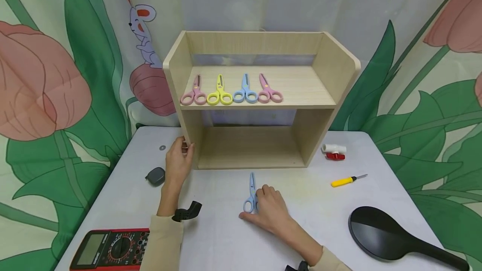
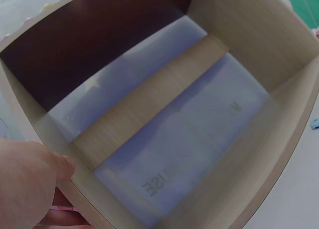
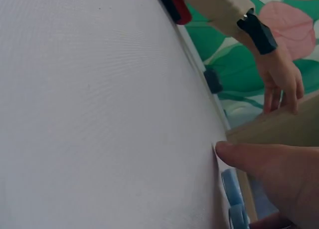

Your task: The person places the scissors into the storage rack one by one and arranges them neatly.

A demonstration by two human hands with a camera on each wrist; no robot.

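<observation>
My left hand (image 1: 178,161) grips the lower left side panel of a small wooden shelf (image 1: 260,43). In the left wrist view its thumb lies on the panel's front edge, with the fingers on the outer side. Light-blue scissors (image 1: 252,189) lie on the table in front of the shelf, blades toward it. My right hand (image 1: 272,210) is at their handles, fingers along the right side and thumb spread out to the left. The right wrist view shows that thumb apart from the blue handle loops (image 3: 232,189). Part of the right loop is hidden by the fingers.
On the upper board stand pink scissors (image 1: 193,93), yellow scissors (image 1: 220,93), blue scissors (image 1: 245,91) and more pink scissors (image 1: 269,91). A tape measure (image 1: 156,176) and multimeter (image 1: 113,249) lie left; a white-and-red valve (image 1: 334,150), screwdriver (image 1: 347,180) and black ladle (image 1: 384,235) right.
</observation>
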